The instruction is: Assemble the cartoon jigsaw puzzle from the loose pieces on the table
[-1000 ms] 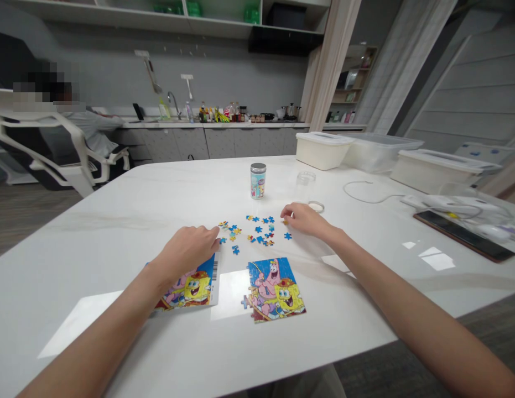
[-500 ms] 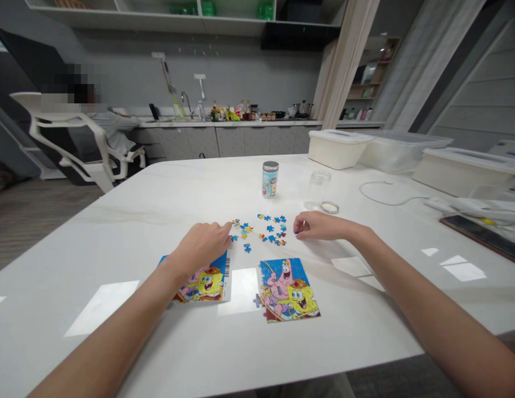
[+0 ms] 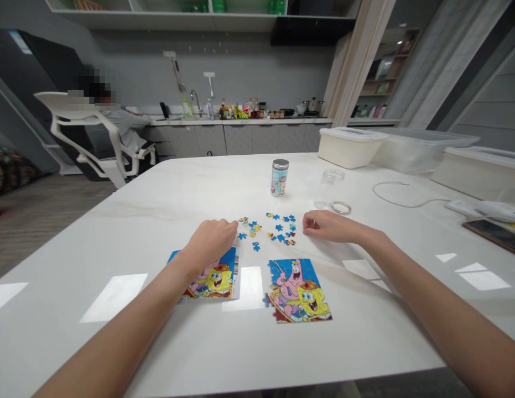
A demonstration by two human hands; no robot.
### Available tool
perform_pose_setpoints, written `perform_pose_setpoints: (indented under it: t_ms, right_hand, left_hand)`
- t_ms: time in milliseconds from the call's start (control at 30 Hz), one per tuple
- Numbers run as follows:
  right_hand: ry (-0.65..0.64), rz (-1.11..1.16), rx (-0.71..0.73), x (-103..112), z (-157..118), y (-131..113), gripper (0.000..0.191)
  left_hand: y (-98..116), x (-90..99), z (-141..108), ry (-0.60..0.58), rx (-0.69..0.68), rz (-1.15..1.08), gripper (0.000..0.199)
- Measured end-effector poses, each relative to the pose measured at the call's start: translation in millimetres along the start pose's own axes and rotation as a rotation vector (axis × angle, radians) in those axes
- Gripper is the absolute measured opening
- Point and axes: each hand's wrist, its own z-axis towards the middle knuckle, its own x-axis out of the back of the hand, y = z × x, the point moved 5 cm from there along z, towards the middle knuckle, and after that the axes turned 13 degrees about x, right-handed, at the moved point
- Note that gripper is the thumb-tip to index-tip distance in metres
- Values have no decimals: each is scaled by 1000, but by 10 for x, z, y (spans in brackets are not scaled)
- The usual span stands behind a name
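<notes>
My left hand (image 3: 213, 239) hangs over the top of a printed picture card (image 3: 218, 279), fingers curled together, their tips beside the loose jigsaw pieces (image 3: 255, 226). Whether anything is in them is hidden. To the right of the pieces, my right hand (image 3: 329, 225) is closed in a pinch; a bit of blue puzzle piece showed at its fingertips a moment earlier and is now covered by them. Nearer to me lies a partly joined jigsaw (image 3: 298, 290) with a pink starfish and a yellow sponge figure, its left edge uneven with tabs sticking out.
A printed tin (image 3: 279, 178) with a grey lid stands behind the pieces. To its right are a clear jar (image 3: 329, 188) and a ring lid (image 3: 341, 208). Storage boxes (image 3: 350, 148), a cable (image 3: 390, 202) and a phone (image 3: 495, 240) line the right side. A person sits far left.
The view has swung slightly left. My left index finger, stretched toward the pieces before, is now curled in. The blue bit at my right fingertips has gone out of sight.
</notes>
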Motion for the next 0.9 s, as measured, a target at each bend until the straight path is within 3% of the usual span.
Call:
perform_pose_setpoints:
  t_ms: [467,900]
  right_hand:
    - [12,-42,-14,8,11,-11,14]
    - [41,-63,56,-2,5,43,19]
  left_hand:
    - [84,12,-27,-82,-16,-144,28]
    - [72,8,-11,-84,-3,-104,30]
